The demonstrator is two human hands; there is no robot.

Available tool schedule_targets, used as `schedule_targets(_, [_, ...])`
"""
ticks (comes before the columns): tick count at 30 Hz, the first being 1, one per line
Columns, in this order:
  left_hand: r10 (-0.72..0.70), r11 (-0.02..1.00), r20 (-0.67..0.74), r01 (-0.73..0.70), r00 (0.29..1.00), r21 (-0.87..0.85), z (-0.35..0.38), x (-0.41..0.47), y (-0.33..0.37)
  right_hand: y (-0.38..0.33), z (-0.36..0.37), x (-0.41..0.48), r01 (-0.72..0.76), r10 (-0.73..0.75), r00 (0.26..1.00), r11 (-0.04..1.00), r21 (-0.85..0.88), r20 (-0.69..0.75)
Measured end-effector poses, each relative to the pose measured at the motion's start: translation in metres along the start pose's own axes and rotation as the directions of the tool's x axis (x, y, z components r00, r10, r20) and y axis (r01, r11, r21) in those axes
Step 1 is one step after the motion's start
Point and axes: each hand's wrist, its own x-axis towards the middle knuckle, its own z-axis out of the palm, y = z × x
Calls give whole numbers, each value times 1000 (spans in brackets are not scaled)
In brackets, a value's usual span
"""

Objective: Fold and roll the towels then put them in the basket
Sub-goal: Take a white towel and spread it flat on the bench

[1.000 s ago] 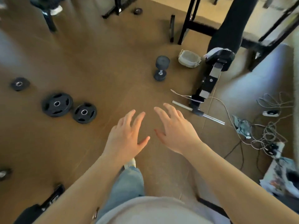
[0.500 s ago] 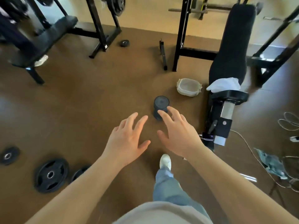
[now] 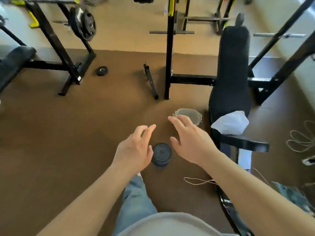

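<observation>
Fingers (image 3: pixel 148 131) of L hand (image 3: pixel 134 149) & R hand (image 3: pixel 190 142) spread apart, holding nothing, w/ white towel (image 3: pixel 230 123) crumpled at near end of gym-bench worktop (image 3: pixel 233 74), basket (image 3: pixel 189 114) on floor (image 3: pixel 85 133) beside it, so nothing folded yet.

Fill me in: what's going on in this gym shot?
A person stands on the gym floor with the left hand and right hand held out, open and empty. A white towel lies crumpled on the near end of the black bench, untouched. The basket sits on the floor beside the bench, and a dumbbell stands below the hands. No folding has begun.
</observation>
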Motion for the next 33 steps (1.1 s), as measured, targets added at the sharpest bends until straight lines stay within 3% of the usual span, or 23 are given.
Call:
schedule_targets(6, [264,964,85,-266,961,14,-21,177,-47,16,0,117,-313,316,944,949,44,-98])
schedule_targets(11, [487,855,168,-507,857,108,-35,271,-46,22,-14,164,-524,534,832,845,104,-151])
schedule_targets(17, [649,733,225,-677,727,72,-28,345,-10,59,-24,193,-691,703,684,710,135,-193])
schedule_targets(24, [746,609,281,-789,604,79,2,421,63,136,-29,207,-780,806,567,591,206,-169])
schedule_targets(33, [715,594,379,-797,587,114,81,524,231,335,-35,202,-842,878,474,475,256,-71])
